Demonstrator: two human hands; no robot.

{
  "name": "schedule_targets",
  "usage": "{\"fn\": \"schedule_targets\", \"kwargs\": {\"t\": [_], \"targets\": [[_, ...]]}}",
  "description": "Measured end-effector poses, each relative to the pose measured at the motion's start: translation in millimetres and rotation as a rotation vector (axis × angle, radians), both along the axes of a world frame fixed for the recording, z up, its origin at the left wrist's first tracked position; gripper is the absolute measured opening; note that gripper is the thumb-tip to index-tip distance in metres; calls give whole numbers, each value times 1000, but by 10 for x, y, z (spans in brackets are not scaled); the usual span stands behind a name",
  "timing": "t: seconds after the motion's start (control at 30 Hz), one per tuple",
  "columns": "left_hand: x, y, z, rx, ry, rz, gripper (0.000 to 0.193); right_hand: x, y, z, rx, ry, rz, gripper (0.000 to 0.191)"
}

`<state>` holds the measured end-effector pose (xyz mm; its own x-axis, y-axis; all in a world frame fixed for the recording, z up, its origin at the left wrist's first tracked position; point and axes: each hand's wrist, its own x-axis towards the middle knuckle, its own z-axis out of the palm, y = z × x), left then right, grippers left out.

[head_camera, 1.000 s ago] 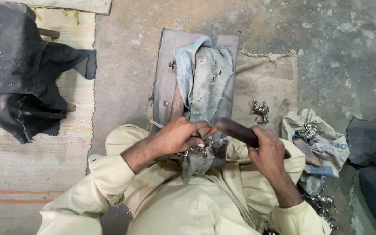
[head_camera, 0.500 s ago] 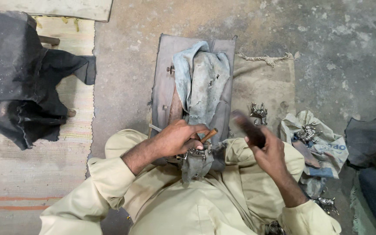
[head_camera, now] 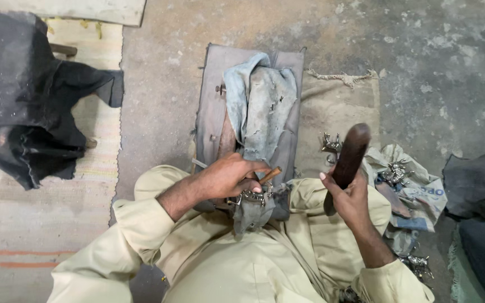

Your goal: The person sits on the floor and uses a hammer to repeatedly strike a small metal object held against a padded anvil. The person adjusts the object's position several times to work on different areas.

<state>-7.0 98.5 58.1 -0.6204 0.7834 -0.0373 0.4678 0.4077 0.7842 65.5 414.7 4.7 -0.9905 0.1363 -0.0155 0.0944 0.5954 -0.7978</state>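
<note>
Left hand closed on thin wooden tool over small metal piece, right hand gripping raised dark mallet

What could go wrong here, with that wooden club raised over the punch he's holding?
1. The left hand grips the short punch close to its top, so a stray blow from the club in the right hand might hit the fingers.
2. The small metal piece lies on loose cloth over the lap; it may slip when struck.
3. Metal figures lie near the right knee and could get knocked about.
</note>
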Motion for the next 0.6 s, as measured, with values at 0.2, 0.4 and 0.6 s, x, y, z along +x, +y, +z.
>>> {"fn": "schedule_targets", "kwargs": {"t": [0.2,0.4,0.6], "targets": [[-36,-6,28,-27,16,-27,49,35,34,-129,-17,52,-12,22],[-82,-24,9,4,3,-64,47,72,61,-164,86,37,-26,24],[-95,-10,-4,-26,-17,-76,47,123,28,-133,127,-18,-17,27]]}}
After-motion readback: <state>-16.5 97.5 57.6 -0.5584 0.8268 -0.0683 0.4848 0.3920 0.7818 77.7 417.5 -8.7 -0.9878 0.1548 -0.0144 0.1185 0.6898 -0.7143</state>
